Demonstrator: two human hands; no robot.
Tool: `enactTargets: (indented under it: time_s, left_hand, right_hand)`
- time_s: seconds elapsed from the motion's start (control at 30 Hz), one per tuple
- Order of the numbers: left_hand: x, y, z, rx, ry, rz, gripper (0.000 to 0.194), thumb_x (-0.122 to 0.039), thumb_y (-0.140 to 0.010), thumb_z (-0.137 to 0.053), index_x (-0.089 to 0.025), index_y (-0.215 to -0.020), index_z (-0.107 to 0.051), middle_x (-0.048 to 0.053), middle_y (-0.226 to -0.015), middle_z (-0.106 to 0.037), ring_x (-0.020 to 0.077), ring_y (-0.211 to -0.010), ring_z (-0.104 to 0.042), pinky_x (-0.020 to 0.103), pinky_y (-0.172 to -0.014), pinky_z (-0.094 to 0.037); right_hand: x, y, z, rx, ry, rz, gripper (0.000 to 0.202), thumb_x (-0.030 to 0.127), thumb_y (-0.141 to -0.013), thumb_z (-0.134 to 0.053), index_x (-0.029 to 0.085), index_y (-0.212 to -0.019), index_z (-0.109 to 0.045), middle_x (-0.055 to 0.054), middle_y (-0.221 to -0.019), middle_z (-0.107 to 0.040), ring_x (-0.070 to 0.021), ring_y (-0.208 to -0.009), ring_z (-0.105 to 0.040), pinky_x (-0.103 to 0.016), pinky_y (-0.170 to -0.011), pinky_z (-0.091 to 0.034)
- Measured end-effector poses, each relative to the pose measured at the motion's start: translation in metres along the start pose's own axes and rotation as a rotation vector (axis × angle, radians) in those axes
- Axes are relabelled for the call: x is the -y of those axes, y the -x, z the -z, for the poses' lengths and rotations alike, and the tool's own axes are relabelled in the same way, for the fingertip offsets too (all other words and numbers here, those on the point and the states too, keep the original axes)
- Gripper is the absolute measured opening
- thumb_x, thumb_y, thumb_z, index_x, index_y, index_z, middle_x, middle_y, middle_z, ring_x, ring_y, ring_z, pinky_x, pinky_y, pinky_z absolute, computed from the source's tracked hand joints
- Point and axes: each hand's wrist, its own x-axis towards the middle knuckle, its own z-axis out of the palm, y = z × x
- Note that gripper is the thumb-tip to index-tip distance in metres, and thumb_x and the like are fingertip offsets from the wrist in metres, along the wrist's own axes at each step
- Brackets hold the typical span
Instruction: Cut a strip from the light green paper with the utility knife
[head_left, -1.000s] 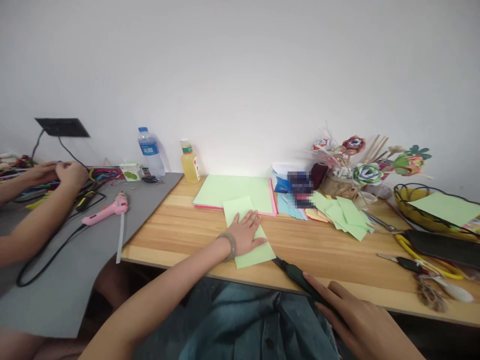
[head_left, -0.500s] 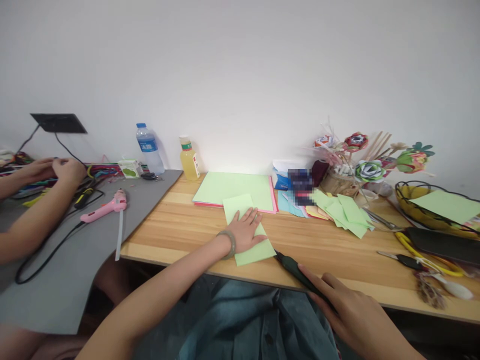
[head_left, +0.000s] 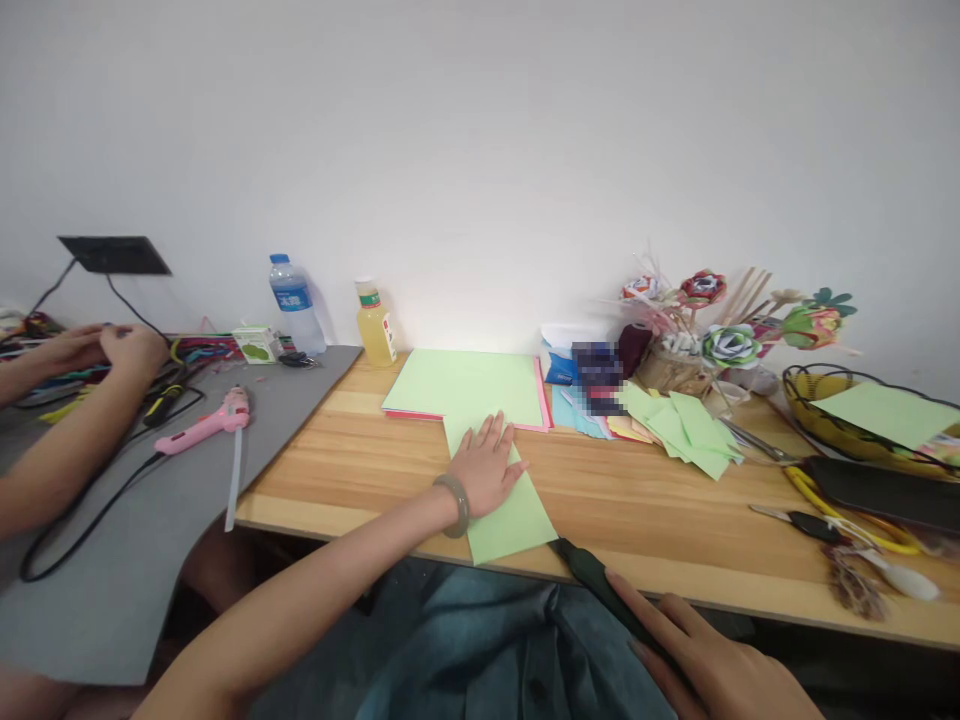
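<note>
Your left hand presses a matt, smooth light-green paper sheet on the desk of pale, satin-finished wood grain. Your right hand touches a dark tool with a dull plastic-looking handle.

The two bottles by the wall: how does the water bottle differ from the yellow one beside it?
The water bottle is taller; the yellow bottle is shorter. The water bottle is clear with a blue cap and blue label; the yellow bottle holds yellow liquid and has a pale cap with a green band. The water bottle stands on the grey mat; the yellow bottle stands at the wooden table's corner. Both stand upright, capped, near the wall.
</note>
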Motion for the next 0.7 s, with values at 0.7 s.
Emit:
enactTargets:
  time_s: [0.7]
  left_hand:
    - [0.003,0.000,-0.018,0.030,-0.016,-0.009,0.066,-0.055,-0.090,-0.009,-0.016,-0.142,-0.015,0.007,-0.150,-0.006,0.0274,-0.136,-0.004,0.052,-0.107,-0.012]
  right_hand:
    - [-0.006,0.003,-0.006,0.049,0.037,0.082,0.047,0.023,-0.090,-0.032,0.030,-0.136,-0.033,-0.004,-0.093,-0.066,-0.0163,-0.055,-0.066,-0.024,-0.041,-0.050]
